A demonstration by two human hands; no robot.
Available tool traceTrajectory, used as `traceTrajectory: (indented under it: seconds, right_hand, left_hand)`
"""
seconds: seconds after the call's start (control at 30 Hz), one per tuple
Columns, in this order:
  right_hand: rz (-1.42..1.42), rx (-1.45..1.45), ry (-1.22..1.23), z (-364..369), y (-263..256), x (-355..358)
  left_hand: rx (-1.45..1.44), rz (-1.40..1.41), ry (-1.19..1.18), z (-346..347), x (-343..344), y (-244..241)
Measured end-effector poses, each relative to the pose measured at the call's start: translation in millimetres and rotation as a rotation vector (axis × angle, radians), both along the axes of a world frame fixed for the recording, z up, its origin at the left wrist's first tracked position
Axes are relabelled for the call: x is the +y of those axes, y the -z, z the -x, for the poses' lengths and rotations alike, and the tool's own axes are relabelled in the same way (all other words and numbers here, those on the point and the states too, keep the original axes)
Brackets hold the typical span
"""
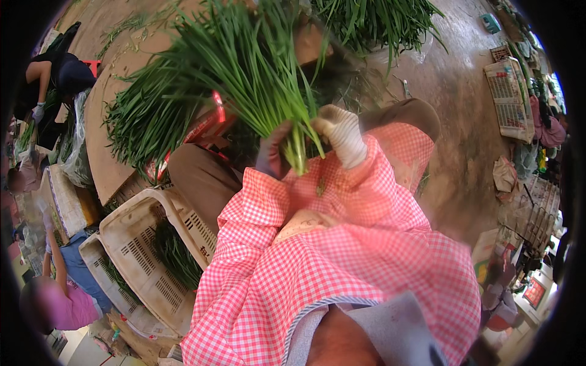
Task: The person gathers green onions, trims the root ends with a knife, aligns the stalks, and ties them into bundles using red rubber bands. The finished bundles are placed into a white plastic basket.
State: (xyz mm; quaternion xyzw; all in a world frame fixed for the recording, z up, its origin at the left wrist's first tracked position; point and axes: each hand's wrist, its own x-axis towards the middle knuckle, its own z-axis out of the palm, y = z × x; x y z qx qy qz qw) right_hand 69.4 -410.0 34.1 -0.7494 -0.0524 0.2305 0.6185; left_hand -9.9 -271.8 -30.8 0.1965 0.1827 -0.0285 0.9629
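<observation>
My left hand, in a dark, stained glove, grips a bunch of green garlic chives near its pale stem ends. The long leaves fan out away from me. My right hand, in a whitish ribbed glove, is at the right side of the bunch. Its fingertips pinch a chive stalk that stands a little apart from the others. Beyond my left knee lies a large heap of chives, partly on red packaging. Another chive pile lies at the top of the view.
Left of me stands a plastic crate with chives inside. A bladed tool lies on the floor beyond my right knee. More crates line the right side. Other people sit or work at the left and far right.
</observation>
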Motion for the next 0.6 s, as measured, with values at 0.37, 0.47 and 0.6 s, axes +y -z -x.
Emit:
traceTrajectory:
  seconds: [0.37, 0.47, 0.6]
  right_hand:
    - [0.191, -0.5, -0.16, 10.1, 0.7, 10.2]
    - [0.337, -0.578, -0.38, 16.5, 5.5, 20.1]
    - [0.253, -0.285, -0.487, 16.1, -5.9, 23.9]
  left_hand:
    - [0.01, -0.001, -0.096, -0.9, -5.3, 10.6]
    - [-0.037, -0.178, 0.082, 0.6, -1.3, 33.9]
    - [-0.074, 0.265, 0.125, 1.6, -0.9, 33.0]
